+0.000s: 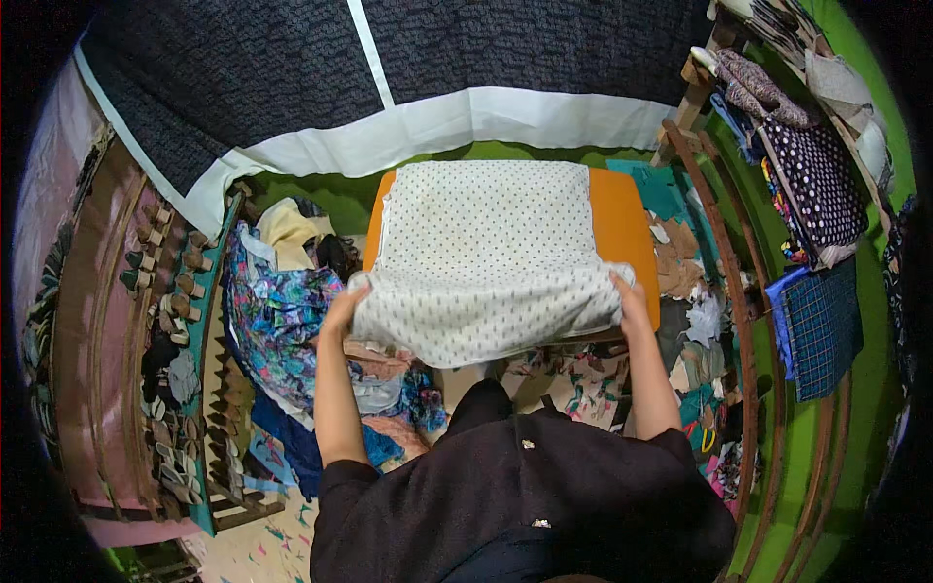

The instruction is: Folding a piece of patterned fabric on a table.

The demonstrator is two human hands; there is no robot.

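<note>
A white cloth (pixel 491 219) with small dark motifs lies over an orange tabletop (pixel 625 223). Its near part is lifted and sags between my hands past the table's front edge. My left hand (pixel 342 305) grips the cloth's near left corner, fingers closed and partly hidden behind the fabric. At the near right corner, my right hand (pixel 631 299) pinches the cloth in the same way. Both forearms reach forward, about level with each other.
Left of the table sits a heap of blue floral fabric (pixel 277 311). Beyond it stands a rack of shoes (pixel 175 330). To the right lie fabric scraps (pixel 705 321) and yellow-handled scissors (pixel 708 439), beside wooden rails (pixel 724 262). A dark curtain (pixel 292 68) hangs behind.
</note>
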